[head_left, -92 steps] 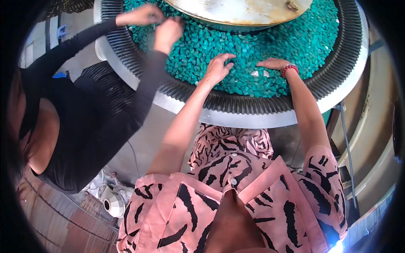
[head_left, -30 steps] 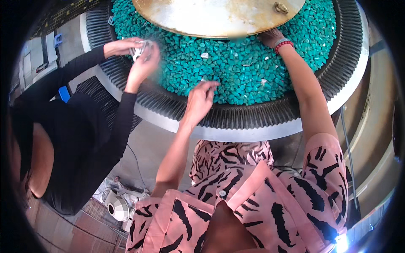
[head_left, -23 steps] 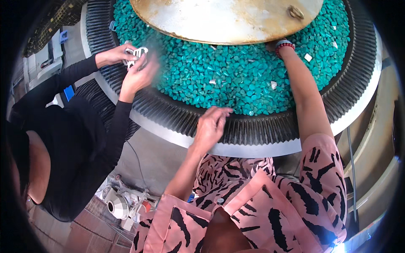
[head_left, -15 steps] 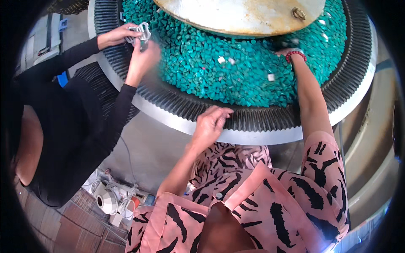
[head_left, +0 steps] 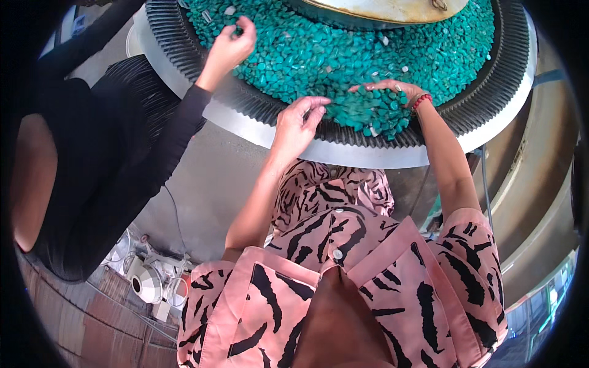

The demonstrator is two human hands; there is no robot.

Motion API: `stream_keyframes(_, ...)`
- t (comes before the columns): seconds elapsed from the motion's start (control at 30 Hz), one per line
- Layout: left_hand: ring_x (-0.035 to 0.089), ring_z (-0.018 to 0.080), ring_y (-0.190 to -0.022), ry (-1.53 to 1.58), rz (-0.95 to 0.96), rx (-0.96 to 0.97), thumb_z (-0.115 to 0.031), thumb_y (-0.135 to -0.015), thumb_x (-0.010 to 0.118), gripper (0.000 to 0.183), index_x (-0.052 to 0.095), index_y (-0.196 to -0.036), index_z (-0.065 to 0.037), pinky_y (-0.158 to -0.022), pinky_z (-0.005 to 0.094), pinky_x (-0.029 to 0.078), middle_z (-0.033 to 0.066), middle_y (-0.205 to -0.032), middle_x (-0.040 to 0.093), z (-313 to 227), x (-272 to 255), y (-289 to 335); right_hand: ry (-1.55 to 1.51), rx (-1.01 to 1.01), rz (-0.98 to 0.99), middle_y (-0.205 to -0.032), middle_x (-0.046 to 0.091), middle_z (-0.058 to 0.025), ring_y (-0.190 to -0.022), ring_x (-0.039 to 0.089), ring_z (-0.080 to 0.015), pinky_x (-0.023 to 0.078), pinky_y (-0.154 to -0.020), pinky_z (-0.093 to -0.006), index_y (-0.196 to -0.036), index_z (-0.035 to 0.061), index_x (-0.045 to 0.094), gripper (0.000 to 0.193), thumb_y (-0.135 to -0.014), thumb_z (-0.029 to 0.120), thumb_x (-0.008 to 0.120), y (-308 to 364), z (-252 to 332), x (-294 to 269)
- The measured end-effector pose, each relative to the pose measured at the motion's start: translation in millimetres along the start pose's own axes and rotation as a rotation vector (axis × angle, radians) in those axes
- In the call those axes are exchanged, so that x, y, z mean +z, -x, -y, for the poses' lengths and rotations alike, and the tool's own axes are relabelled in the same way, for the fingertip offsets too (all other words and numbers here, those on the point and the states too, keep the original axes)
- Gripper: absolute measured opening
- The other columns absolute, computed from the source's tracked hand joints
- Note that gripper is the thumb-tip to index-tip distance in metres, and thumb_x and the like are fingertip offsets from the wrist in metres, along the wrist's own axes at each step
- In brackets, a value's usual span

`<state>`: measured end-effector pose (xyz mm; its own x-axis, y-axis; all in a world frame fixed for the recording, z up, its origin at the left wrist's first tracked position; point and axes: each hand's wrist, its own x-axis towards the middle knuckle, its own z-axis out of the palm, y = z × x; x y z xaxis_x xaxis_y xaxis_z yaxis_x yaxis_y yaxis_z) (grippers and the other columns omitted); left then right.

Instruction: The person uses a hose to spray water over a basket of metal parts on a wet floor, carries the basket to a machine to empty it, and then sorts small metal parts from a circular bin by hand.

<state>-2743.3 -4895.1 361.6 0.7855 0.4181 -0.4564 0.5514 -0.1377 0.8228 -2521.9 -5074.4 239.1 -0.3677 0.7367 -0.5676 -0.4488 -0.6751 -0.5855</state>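
Note:
A heap of small, polished teal-green stones (head_left: 294, 73) fills a round tub with a ribbed black inner wall (head_left: 257, 110). My right hand (head_left: 399, 89) reaches into it, fingers stretched to the left and curved behind a mound of stones that hides the palm. This mound rests against the ribbed wall on my side. My left hand (head_left: 296, 127) hovers at the wall beside the mound, fingers loosely bent, thumb and forefinger apart, nothing seen between them. A red bead bracelet (head_left: 421, 101) circles my right wrist.
At the left, a co-worker in black sleeves holds a hand (head_left: 232, 52) over the stones. A round, rust-stained metal cover (head_left: 380, 11) rises in the tub's middle. A few white pieces (head_left: 229, 10) lie among the stones. The tub has a wide pale rim (head_left: 368, 154).
My right hand has come out of the stones near the centre, pulling a mound toward the near wall. The co-worker's white openwork piece no longer shows in hand. The view has shifted.

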Motion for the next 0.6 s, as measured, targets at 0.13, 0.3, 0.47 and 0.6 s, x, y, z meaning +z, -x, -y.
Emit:
stream_keyframes(0.13,0.061,0.0121,-0.084,-0.065,-0.049,0.042,-0.011,-0.087,0.054,0.017,0.064,-0.100,-0.005,-0.076,0.0261,0.046,0.0069,-0.091,0.066,1.7,-13.5,-8.8,0.089,-0.577,0.003,-0.132,0.045,-0.0082,-0.123,0.040,-0.0226,0.026,-0.105,-0.0408,-0.129,0.0105,0.046,0.081,-0.077,0.072,0.038,-15.9,-2.3,5.4)
stream_keyframes(0.3,0.062,0.0186,-0.081,-0.307,-0.073,0.072,-0.015,-0.085,0.056,0.020,0.064,-0.100,-0.006,-0.073,0.0288,0.047,0.0100,-0.093,0.065,-2.7,-29.7,-26.9,-0.332,-0.286,-0.197,-0.122,0.052,-0.0110,-0.099,0.058,-0.0225,0.049,-0.084,-0.0383,-0.128,0.0091,0.045,0.069,-0.083,0.061,0.042,10.4,47.8,50.9)
stream_keyframes(0.47,0.061,0.0285,-0.081,-0.403,0.084,0.062,-0.016,-0.082,0.056,0.021,0.063,-0.100,-0.007,-0.074,0.0367,0.047,0.0146,-0.095,0.062,-19.5,-19.5,-41.6,-0.023,-0.154,-0.249,-0.129,0.046,-0.0125,-0.115,0.047,-0.0280,0.042,-0.094,-0.0388,-0.128,0.0085,0.046,0.063,-0.085,0.055,0.046,46.2,29.7,27.2)
stream_keyframes(0.6,0.060,0.0326,-0.085,-0.704,0.132,0.011,-0.019,-0.080,0.059,0.026,0.062,-0.102,-0.007,-0.075,0.0399,0.047,0.0185,-0.092,0.061,-8.5,-12.1,-45.5,1.058,0.270,-0.443,-0.137,0.037,-0.0169,-0.125,0.037,-0.0304,0.032,-0.102,-0.0366,-0.124,0.0092,0.051,0.053,-0.082,0.041,0.058,72.0,79.3,17.2)
